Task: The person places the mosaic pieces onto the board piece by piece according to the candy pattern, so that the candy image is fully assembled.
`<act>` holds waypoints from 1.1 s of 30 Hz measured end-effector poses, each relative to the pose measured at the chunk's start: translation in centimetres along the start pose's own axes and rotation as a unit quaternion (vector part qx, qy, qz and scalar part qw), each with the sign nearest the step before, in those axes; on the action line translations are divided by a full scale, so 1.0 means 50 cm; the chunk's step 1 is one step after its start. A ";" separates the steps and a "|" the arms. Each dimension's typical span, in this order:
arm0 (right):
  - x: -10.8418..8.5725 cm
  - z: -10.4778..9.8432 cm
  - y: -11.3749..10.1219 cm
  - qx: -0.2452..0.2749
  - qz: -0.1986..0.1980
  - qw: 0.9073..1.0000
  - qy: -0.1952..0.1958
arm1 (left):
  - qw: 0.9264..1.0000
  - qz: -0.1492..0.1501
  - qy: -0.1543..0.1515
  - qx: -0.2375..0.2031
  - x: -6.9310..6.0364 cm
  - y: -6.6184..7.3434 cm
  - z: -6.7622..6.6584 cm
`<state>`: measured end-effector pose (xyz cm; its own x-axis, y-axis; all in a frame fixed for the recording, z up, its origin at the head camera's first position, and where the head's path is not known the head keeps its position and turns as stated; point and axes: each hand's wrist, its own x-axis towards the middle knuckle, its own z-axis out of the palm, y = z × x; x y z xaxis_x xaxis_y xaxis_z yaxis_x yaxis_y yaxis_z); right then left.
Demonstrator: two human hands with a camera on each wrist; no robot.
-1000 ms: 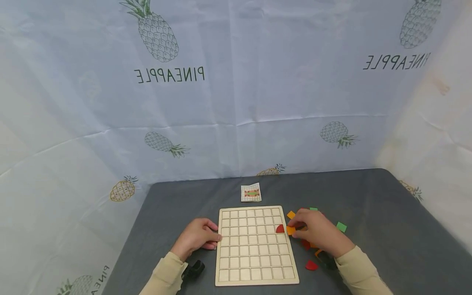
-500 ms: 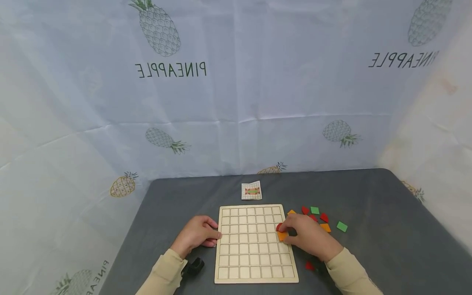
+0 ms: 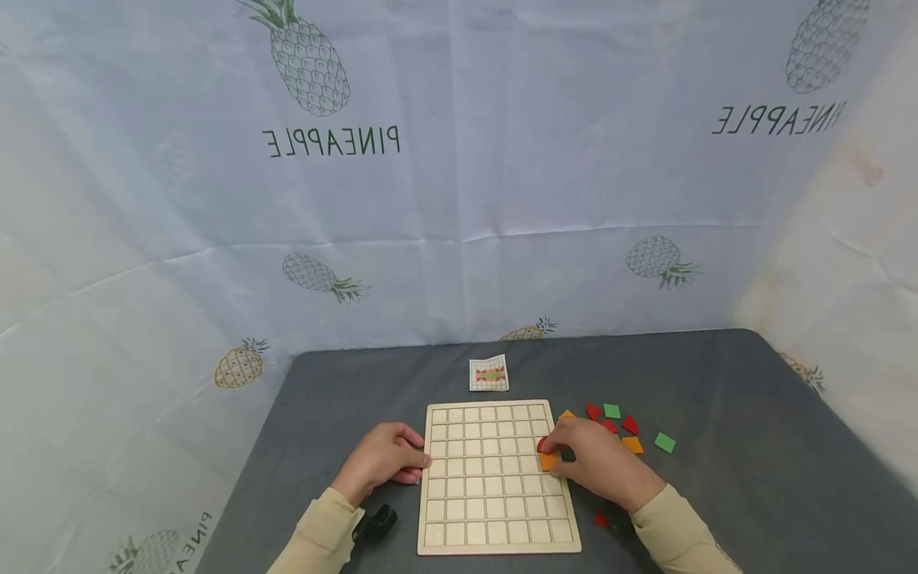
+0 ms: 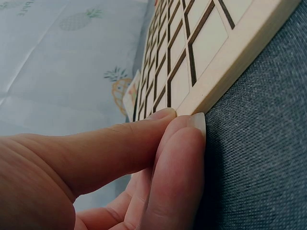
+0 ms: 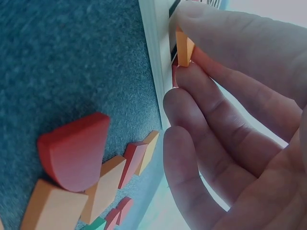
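Note:
A pale wooden grid board (image 3: 484, 509) lies on the dark table. At its left edge my left hand (image 3: 382, 458) pinches the rim, with the thumb (image 4: 120, 143) on top and a finger against the side. Over the right column my right hand (image 3: 604, 464) holds an orange square tile (image 3: 547, 461) between thumb and fingers. In the right wrist view the orange tile (image 5: 183, 48) stands tilted at the board's edge. Just beyond it a red rounded piece (image 3: 541, 444) sits in a cell, partly covered by the fingers.
Loose red, orange and green pieces, such as a green tile (image 3: 664, 442), lie right of the board, some hidden by the right hand. A small printed pattern card (image 3: 489, 373) lies behind the board. A black object (image 3: 378, 522) is by the left wrist. A pineapple-print cloth (image 3: 459, 199) hangs behind.
My right hand has moved left from the loose pieces onto the board, bringing the orange tile to the cell below the red piece. My left hand stays at the edge.

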<state>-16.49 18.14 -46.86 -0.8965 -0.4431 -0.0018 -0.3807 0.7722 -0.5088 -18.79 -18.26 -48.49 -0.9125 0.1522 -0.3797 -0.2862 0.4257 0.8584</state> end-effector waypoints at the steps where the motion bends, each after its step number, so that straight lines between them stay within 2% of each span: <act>1: -0.001 0.000 0.001 0.002 -0.001 1.000 0.000 | 1.000 0.000 -0.001 0.000 0.000 0.000 0.001; 9: -0.017 -0.003 0.012 0.011 0.019 1.000 0.004 | 1.000 0.007 -0.024 -0.011 0.007 0.001 0.013; 15: -0.017 0.001 0.012 0.018 0.014 1.000 0.000 | 1.000 0.001 -0.015 -0.009 0.005 -0.001 0.013; 27: -0.014 0.007 0.010 0.015 0.015 1.000 -0.002 | 1.000 -0.005 -0.016 -0.009 0.002 -0.004 0.008; 33: -0.014 -0.008 0.006 0.015 0.000 1.000 0.019 | 1.000 -0.002 0.008 -0.002 -0.002 -0.004 0.003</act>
<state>-16.07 18.84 -46.68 -0.9048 -0.4247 0.0296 -0.3736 0.7587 -0.5336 -18.61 -18.25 -48.68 -0.9158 0.1372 -0.3775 -0.2905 0.4226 0.8585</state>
